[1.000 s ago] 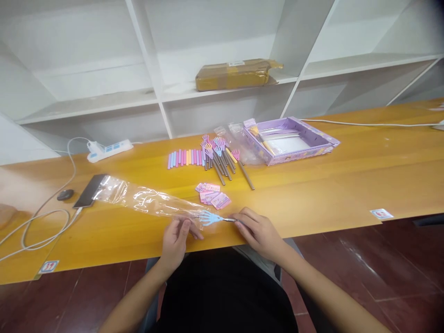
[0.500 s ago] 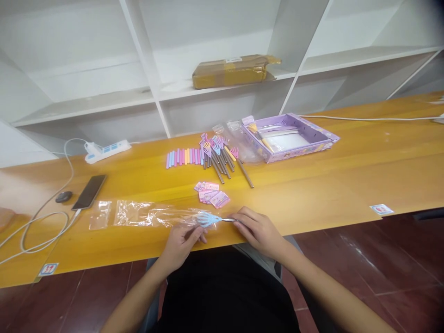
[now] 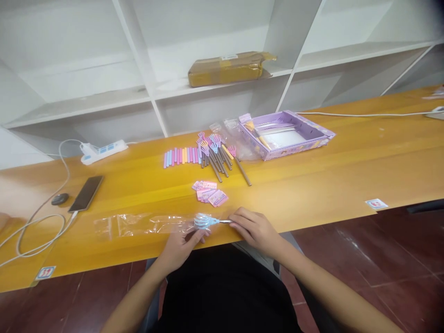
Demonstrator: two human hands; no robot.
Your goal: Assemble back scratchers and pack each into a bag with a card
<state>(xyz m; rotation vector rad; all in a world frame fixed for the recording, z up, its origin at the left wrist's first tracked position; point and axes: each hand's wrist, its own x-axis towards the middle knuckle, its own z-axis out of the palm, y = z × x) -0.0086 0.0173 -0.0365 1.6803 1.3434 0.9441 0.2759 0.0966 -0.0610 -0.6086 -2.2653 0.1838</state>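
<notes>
My right hand (image 3: pixel 255 229) is closed around the metal rod of a light blue back scratcher (image 3: pixel 207 221) with a hand-shaped head. The scratcher lies sideways near the table's front edge, its head pointing left. My left hand (image 3: pixel 183 245) pinches the mouth of a long clear plastic bag (image 3: pixel 149 224) by the scratcher's head. The head appears to be at or just within the bag's opening; the clear film makes this hard to tell. The bag stretches flat to the left. Just beyond my hands lie several small pink and purple printed cards (image 3: pixel 211 193).
Farther back is a pile of back scratchers (image 3: pixel 215 152) beside a row of coloured sticks (image 3: pixel 182 156). A purple box (image 3: pixel 287 145) stands right of them. Leftward are a phone (image 3: pixel 86 193), a mouse-like black object (image 3: pixel 59 199), cables and a power strip (image 3: pixel 104 151).
The bag's far end has shifted toward the table's front edge and lies narrower. Both hands keep their grips, nearly still. The whole view has slid slightly left.
</notes>
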